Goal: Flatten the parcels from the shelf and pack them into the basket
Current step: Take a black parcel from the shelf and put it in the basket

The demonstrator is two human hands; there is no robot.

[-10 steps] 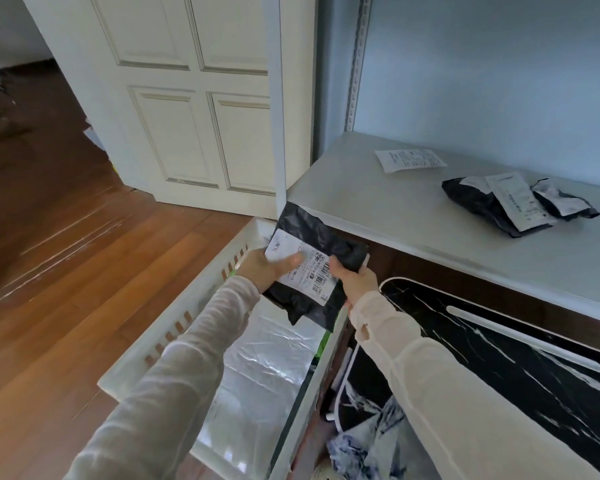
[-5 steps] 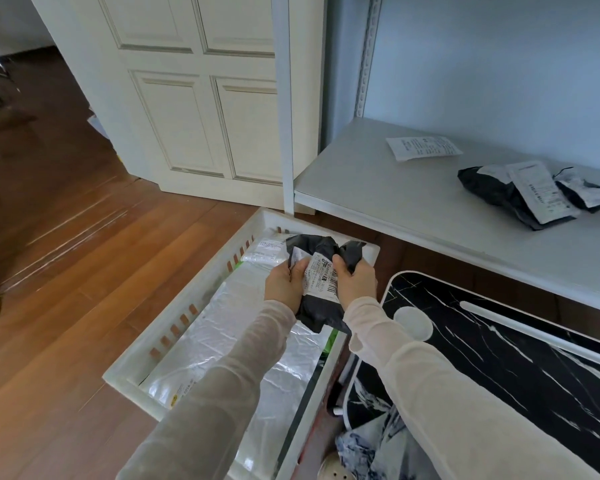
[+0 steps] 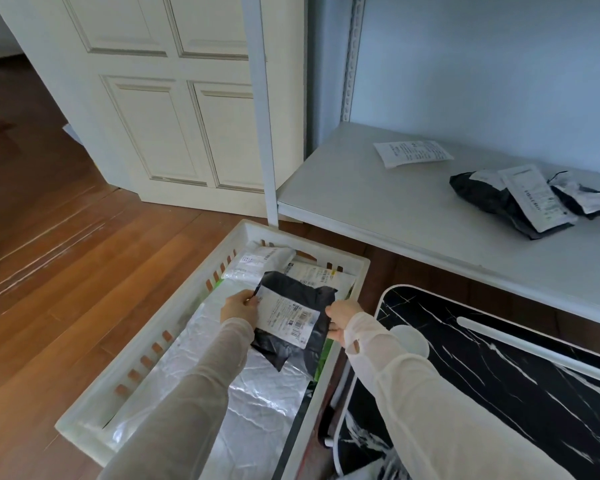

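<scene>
Brown wooden floorboards [image 3: 66, 271] fill the left side, with a white panelled door [image 3: 174, 109] standing behind them. Just right of the boards sits a long white plastic basket [image 3: 146, 368] with slotted walls, its far end close under the upright post of the shelf [image 3: 378, 202]. Inside the basket lies a large silvery bubble mailer [image 3: 257, 403], and at the far end a few white and pale parcels [image 3: 267, 259] are stacked flat.

Over the middle of the basket the left hand [image 3: 239, 308] pinches the left edge of a black parcel [image 3: 291, 317] bearing a white shipping label, fingers closed on the plastic. The right hand [image 3: 343, 320] grips the parcel's right edge in the same closed way, just above the basket's right rim. Spread between the two hands, the parcel looks fairly flat, resting on or just over the silver mailer; which of the two I cannot tell. Both arms wear pale, sheer sleeves.

Further right, beside the basket, stands a black marbled panel [image 3: 499, 375] with a white rim. Above it, on the grey-white shelf, a loose paper slip [image 3: 411, 156] lies near the wall, and toward the right edge two crumpled black parcels [image 3: 513, 199] with white labels lie touching one another.
</scene>
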